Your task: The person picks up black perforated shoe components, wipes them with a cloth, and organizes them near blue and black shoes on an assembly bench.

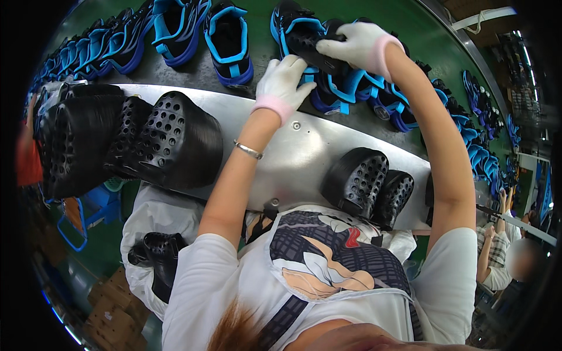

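My right hand (pixel 360 50), in a white glove with a pink cuff, grips a black perforated shoe tree (pixel 310 44) at the opening of a black and blue sneaker (pixel 283 26). At that sneaker's heel is my left hand (pixel 281 85), gloved the same way. Its fingers close over the heel edge, with the thumb out to the right. The sneaker's toe points away from me. Part of the shoe tree is hidden inside the shoe and behind my right fingers.
More sneakers (pixel 228 44) stand in rows on the green conveyor belt (pixel 386 23). Black shoe trees (pixel 167 137) are piled on the left of the metal ledge (pixel 281 152), with a further pair (pixel 360 181) at right. Cardboard boxes (pixel 117 310) lie at lower left. People sit at far right.
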Demonstrator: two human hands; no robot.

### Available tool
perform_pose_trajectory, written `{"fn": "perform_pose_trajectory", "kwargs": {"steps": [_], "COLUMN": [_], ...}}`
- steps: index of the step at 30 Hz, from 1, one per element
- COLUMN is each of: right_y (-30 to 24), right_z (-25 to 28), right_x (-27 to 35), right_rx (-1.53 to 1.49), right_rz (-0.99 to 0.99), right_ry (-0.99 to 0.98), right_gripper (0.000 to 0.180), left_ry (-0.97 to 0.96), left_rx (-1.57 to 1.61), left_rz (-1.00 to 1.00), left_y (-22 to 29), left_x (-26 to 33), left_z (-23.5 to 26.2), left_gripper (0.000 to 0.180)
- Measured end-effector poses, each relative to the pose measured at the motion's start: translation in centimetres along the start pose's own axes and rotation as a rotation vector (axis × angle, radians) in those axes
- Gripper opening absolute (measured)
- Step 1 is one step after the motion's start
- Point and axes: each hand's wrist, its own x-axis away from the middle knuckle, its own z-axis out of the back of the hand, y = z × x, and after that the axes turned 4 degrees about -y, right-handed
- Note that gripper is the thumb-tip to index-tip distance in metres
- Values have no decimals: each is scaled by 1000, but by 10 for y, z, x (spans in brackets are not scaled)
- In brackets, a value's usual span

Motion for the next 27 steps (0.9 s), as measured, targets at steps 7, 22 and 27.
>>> {"fn": "perform_pose_trajectory", "kwargs": {"steps": [7,22,27], "right_y": [-39,3,-29], "right_z": [-48,-110,-90], "right_x": [-76,-179,-145], "right_rx": [270,264,144], "right_rz": [-90,-187,-95], "right_ry": [82,103,98], "right_gripper": [44,28,28], "left_ry": [-423,-630,-647], "left_rx": [-94,-107,-139], "left_rz": [185,435,489], "left_y": [-3,10,7], "left_x": [-35,-58,-59], "left_z": [11,18,21], "left_gripper": [40,33,34]}}
